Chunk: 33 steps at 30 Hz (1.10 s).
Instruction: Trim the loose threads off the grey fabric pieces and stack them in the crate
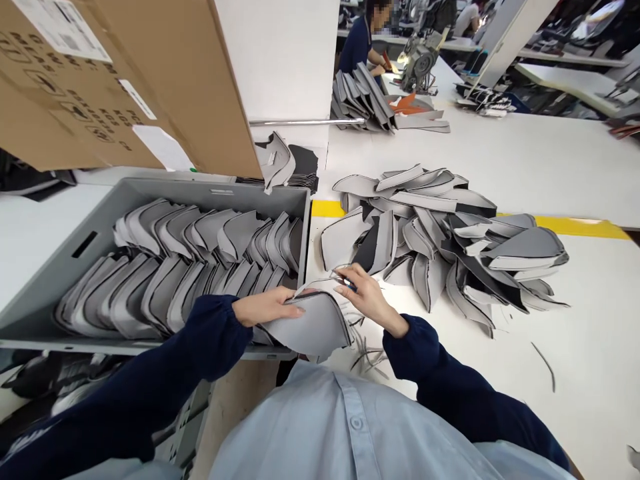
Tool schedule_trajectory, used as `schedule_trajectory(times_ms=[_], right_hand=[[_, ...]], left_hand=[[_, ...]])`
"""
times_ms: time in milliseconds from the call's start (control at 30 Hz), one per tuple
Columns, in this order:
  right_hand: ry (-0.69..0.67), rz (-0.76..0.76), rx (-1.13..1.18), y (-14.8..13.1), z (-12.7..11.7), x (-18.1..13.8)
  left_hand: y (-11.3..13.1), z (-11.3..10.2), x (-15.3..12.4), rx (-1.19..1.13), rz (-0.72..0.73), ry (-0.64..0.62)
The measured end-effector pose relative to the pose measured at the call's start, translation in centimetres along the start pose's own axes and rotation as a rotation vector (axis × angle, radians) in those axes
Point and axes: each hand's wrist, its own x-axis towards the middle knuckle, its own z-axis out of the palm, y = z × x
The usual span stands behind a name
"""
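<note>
My left hand grips a curved grey padded fabric piece with dark edging, thumb on top of it. It is held above the table's near edge, by the right front corner of the grey bin. My right hand is closed at the piece's upper edge, around a small tool that looks like snips. Only a bit of blue and a thin tip of the tool show; the fingers hide the rest. Thin cut-off strips lie on the white table beneath my right hand.
The grey bin on the left holds rows of similar pieces. A loose heap of grey pieces spreads across the table over yellow tape. A cardboard box stands behind the bin. Farther back, a person sits near a sewing machine.
</note>
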Motion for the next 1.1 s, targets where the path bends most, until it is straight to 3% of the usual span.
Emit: schedule_trajectory(times_ms=[67, 133, 233, 333, 467, 567, 633, 700, 767, 800, 867, 967, 1100], right_hand=[[-0.041, -0.106, 0.069, -0.9, -0.6, 0.8], [-0.165, -0.281, 0.096, -2.6, -1.2, 1.7], [-0.374, -0.461, -0.031, -5.0, -1.6, 2.8], [-0.512, -0.482, -0.083, -5.9, -1.3, 3.4], [-0.624, -0.493, 0.173, -5.6, -1.5, 3.4], [-0.547, -0.352, 0.376, -4.2, -2.9, 2.8], [-0.386, -0.128, 0.406, -2.5, -3.7, 2.3], [-0.22, 0.103, 0.381, -0.6, -3.9, 1.8], [-0.134, 0.257, 0.338, 1.2, -3.0, 1.2], [-0.115, 0.294, 0.313, 2.0, -2.3, 0.9], [-0.104, 0.303, 0.217, 3.2, -0.6, 0.3], [-0.15, 0.268, -0.099, 4.8, 1.3, -1.0], [-0.22, 0.369, -0.462, 6.8, 1.2, -3.0]], left_hand=[[0.2, -0.1, 0.6, 0.185, 0.108, -0.058], [0.4, -0.1, 1.2, 0.408, 0.222, -0.076], [0.7, 0.4, 1.9, 0.663, 0.294, -0.085], [0.7, 0.9, 2.5, 0.77, 0.282, -0.149], [0.2, 0.0, 1.8, 0.806, 0.35, -0.161], [-0.8, -3.7, 0.0, 0.65, 0.316, 0.065], [-2.1, -7.4, -0.8, 0.432, 0.263, 0.357], [-4.0, -11.3, -0.6, 0.216, 0.217, 0.734], [-6.1, -14.7, 1.0, 0.105, 0.136, 1.074], [-7.1, -16.0, 2.1, 0.093, 0.085, 1.171], [-9.1, -17.9, 4.8, 0.111, -0.035, 1.265], [-11.2, -19.0, 8.1, 0.185, -0.221, 1.288], [-11.9, -19.5, 9.4, 0.346, -0.382, 1.259]])
